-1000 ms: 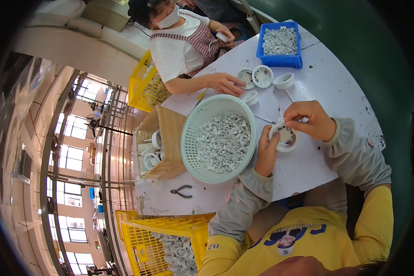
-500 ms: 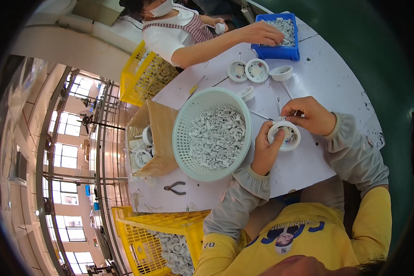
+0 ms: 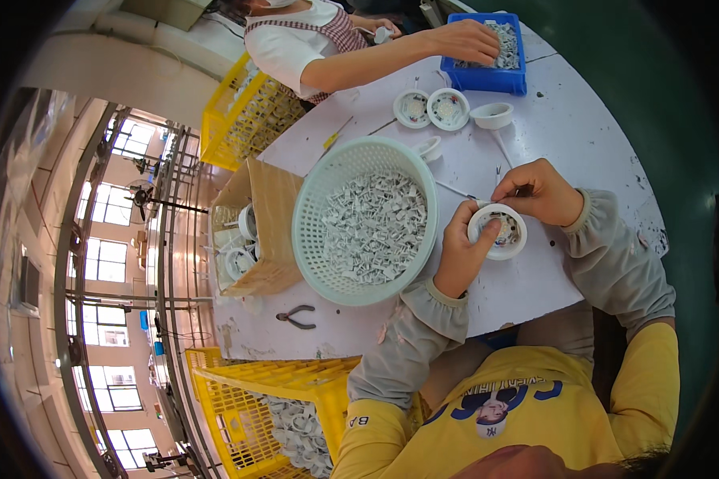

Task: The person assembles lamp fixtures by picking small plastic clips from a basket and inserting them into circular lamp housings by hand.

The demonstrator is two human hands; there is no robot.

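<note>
My left hand (image 3: 465, 246) grips a round white lamp housing (image 3: 521, 237), its thumb inside the ring over the circuit board. My right hand (image 3: 538, 191) pinches at the housing's far edge, where a small white piece and a cable show; the fingers partly hide what they hold. Left of my hands stands a pale green basket (image 3: 305, 239) filled with small white plastic clips (image 3: 375, 227). Beyond my hands lie several similar housings, among them an open one (image 3: 448, 109) with its board showing and another tilted on its side (image 3: 492, 116).
Across the table a co-worker's hand (image 3: 467, 42) reaches into a blue bin (image 3: 487, 80) of small parts. Pliers (image 3: 296, 317) lie near the left edge. A cardboard box (image 3: 276, 227) holds white housings. Yellow crates (image 3: 216, 120) stand beside the table, another crate (image 3: 276, 375) nearer me.
The view has shifted slightly. Both my hands stay at the housing, the right fingers still at its far edge. The co-worker's hand remains over the blue bin.
</note>
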